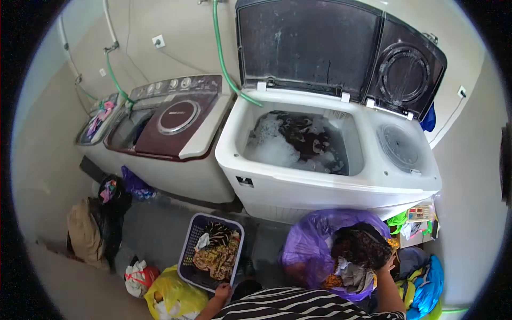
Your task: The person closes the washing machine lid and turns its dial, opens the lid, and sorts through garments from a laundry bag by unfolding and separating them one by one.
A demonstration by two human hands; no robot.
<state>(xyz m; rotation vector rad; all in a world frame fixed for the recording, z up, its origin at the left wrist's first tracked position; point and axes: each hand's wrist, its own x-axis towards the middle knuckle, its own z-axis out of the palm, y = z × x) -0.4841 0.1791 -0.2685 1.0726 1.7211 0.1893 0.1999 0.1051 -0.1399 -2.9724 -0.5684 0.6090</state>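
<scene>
My right hand (389,264) is closed on a dark, lacy-looking garment (362,244) at the right side of a purple plastic bag (304,242). Grey and orange-patterned clothes lie below it in the bag's mouth. My left hand (223,290) has its fingers curled in, right by the near rim of a laundry basket (186,261); whether it grips anything is hidden. Brown-patterned and black-striped clothes (217,256) fill part of the basket. Behind the bag, a white twin-tub washing machine (298,186) stands with raised lids and dark laundry (304,133) in foamy water.
A maroon-and-white washing machine (170,122) and a smaller one (98,120) stand left. A green hose (220,53) hangs into the white tub. A yellow bag (176,293) and red-white bundle (140,277) flank the basket's left; blue and yellow clothes (426,282) lie right.
</scene>
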